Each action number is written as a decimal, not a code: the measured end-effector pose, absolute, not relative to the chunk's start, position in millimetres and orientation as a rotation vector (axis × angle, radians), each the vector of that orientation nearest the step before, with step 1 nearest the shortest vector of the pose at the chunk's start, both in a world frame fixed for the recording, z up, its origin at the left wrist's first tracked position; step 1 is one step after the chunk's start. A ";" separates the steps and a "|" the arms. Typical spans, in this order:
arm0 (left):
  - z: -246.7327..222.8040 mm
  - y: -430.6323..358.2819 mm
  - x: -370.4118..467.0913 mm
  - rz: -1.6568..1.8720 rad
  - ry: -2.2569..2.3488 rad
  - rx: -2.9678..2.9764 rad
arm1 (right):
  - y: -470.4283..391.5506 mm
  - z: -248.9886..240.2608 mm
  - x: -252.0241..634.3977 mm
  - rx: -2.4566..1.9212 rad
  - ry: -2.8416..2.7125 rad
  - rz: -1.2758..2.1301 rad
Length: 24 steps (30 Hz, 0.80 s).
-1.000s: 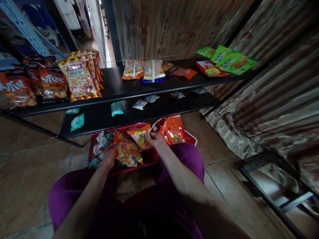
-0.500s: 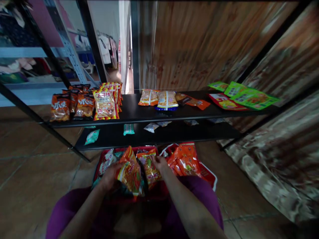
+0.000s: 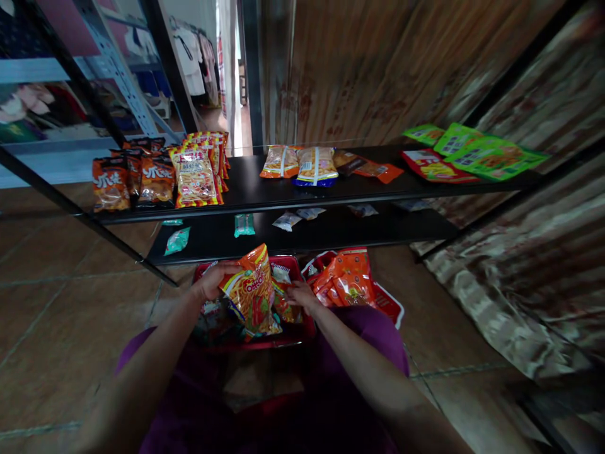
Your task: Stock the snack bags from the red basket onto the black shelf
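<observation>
Two bare hands work over a red basket (image 3: 308,326). Left hand (image 3: 212,282): grip narrow, holding an orange noodle-snack bag (image 3: 253,293) by its upper left edge; the bag leans right of that grip, between the hands. Right hand (image 3: 302,296): fingers against an orange packet (image 3: 285,308) just left of them; pinched or merely touched, cannot tell. Other packets (image 3: 212,309), partly hidden, lie below the left grip. Orange snack bags (image 3: 352,284) sit to the right of the right grip; a black lower shelf (image 3: 326,236) runs ahead of both.

Handling (judgement): film probably slippery, so pinch by seam or edge; squeezing the middle may crush the contents. Keep the corners apart, since the two overlap and could snag. Steady the rear packet while tilting the front one.
</observation>
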<state>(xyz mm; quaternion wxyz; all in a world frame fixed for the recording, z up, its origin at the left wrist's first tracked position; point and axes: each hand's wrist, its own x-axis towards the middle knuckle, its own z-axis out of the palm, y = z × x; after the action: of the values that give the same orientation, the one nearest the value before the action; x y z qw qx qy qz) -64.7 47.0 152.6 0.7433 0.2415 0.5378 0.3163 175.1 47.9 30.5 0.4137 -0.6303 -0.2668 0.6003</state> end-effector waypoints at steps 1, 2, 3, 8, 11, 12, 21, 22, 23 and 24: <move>155.5 50.2 -64.9 0.677 1.169 0.531 | 47.4 35.8 175.8 -1.604 -0.693 1.470; 158.2 53.0 -65.3 0.671 1.158 0.534 | 47.1 42.9 176.0 -1.603 -0.729 1.429; 160.8 55.5 -65.6 0.672 1.146 0.538 | 46.8 51.7 175.7 -1.561 -0.780 1.419; 169.5 65.4 -60.8 0.655 1.032 0.560 | 43.3 95.9 171.4 -0.908 -1.136 1.840; 173.7 74.3 -56.8 0.632 0.985 0.563 | 40.8 101.3 170.3 -0.829 -1.137 1.929; 175.1 77.0 -56.6 0.638 0.979 0.563 | 40.2 100.0 170.3 -0.872 -1.083 1.910; 150.9 30.5 -38.1 0.901 0.809 0.736 | 43.1 114.0 169.7 -0.988 -0.585 1.598; 144.7 22.4 -30.4 0.929 0.850 0.781 | 43.1 118.5 168.6 -1.002 -0.584 1.575; 139.6 16.0 -22.2 0.955 0.918 0.785 | 42.6 123.2 167.5 -1.014 -0.592 1.563; 135.9 11.8 -14.3 0.997 0.989 0.791 | 41.8 128.1 166.6 -1.022 -0.605 1.558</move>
<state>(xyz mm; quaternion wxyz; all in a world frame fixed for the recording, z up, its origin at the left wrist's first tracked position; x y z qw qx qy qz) -14.3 11.8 135.9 0.6925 0.3539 0.4426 0.4463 166.6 41.8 128.1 0.5575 -0.4330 -0.2562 0.6604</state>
